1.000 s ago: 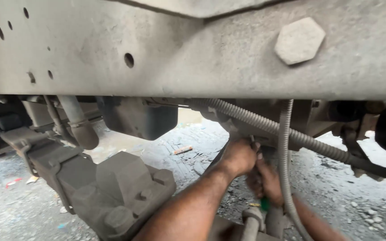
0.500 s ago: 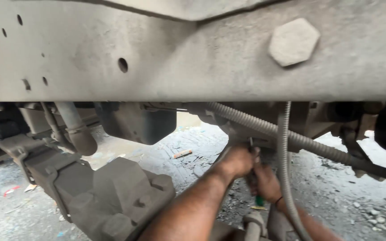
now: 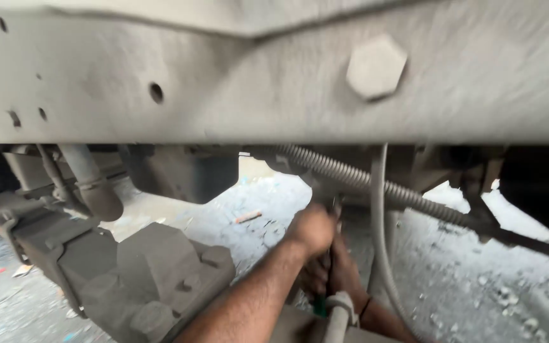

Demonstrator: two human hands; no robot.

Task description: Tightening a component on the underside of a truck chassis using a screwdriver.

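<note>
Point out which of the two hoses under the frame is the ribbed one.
The ribbed hose slants down to the right above the left hand. The smooth grey hose hangs nearly straight down, crossing it.

Left hand (image 3: 312, 230) shifted slightly down and left along the dark tool (image 3: 329, 254), now blurred; right hand (image 3: 338, 273) sits lower, possibly regripped. View drifted right.

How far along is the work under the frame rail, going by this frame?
Done: nothing visibly finished or removed; the large hex bolt sits seated in the frame rail, untouched. In hand: left hand and right hand both grip a green-handled tool raised toward a fitting below the corrugated conduit; motion blur hides the tip. Left: cannot tell whether that fitting is loose or tight.
</note>
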